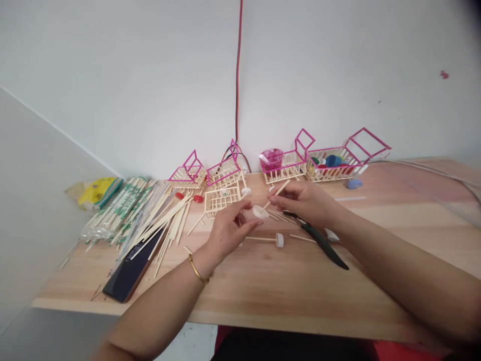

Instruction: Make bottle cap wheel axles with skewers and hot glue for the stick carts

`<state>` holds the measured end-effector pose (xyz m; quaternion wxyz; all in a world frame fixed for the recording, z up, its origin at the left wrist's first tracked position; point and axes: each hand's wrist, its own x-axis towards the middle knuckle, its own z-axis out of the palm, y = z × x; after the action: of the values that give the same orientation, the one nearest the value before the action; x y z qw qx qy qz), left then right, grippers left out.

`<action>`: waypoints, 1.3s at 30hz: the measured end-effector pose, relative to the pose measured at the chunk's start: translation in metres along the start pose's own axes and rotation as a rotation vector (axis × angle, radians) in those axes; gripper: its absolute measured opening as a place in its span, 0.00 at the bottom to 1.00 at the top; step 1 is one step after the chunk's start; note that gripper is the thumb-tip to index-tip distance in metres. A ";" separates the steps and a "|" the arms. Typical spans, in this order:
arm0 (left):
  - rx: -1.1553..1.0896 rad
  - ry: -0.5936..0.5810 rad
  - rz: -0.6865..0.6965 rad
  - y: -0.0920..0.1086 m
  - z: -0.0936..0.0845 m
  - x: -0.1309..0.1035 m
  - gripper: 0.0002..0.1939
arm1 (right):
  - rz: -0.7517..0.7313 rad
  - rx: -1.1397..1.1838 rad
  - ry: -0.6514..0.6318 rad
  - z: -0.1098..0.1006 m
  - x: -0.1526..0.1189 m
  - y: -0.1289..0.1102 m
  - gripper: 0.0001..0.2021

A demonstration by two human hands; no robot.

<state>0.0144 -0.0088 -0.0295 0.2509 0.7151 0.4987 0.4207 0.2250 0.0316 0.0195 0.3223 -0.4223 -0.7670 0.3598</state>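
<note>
Cap (pixel 260 212), white, sits near mid-view towards five o'clock, pinched by the left hand (pixel 227 225), presumably to steady it against the wooden stick (pixel 278 192) that the right hand (pixel 303 202) grips, slanting from one o'clock, while a cap-ended stick (pixel 262 239) lies at six.

1. A plain, pale wall (pixel 150 75) rises behind the bench (pixel 300 301), with a slanting seam (pixel 56 125) at left.
2. A red-and-black cable (pixel 238 65) runs down it.
3. A small red mark (pixel 444 74) sits high at right.
4. The bench has a light wood-grain top.
5. Pale floor (pixel 193 343) shows below.
</note>
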 end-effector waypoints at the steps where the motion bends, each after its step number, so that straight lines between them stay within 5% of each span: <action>1: -0.089 0.000 -0.049 0.000 0.001 0.000 0.25 | 0.018 0.035 0.020 -0.001 -0.001 -0.001 0.13; 6: -0.721 -0.195 -0.298 0.001 0.004 0.000 0.31 | -0.095 0.030 0.087 -0.004 -0.012 -0.014 0.12; 10: -0.935 -0.291 -0.353 0.001 0.003 -0.001 0.28 | -0.219 -0.102 0.062 -0.006 -0.019 -0.027 0.10; 30: -1.144 -0.489 -0.313 0.006 -0.004 -0.003 0.24 | -0.423 -0.387 0.097 -0.004 -0.028 -0.039 0.12; 39: -1.109 -0.431 -0.328 0.009 0.001 -0.002 0.24 | -0.430 -0.454 0.081 -0.001 -0.026 -0.034 0.17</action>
<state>0.0195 -0.0144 -0.0238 0.7420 0.4611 0.2471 0.4192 0.2229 -0.0042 0.0430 0.3189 -0.3255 -0.8860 0.0859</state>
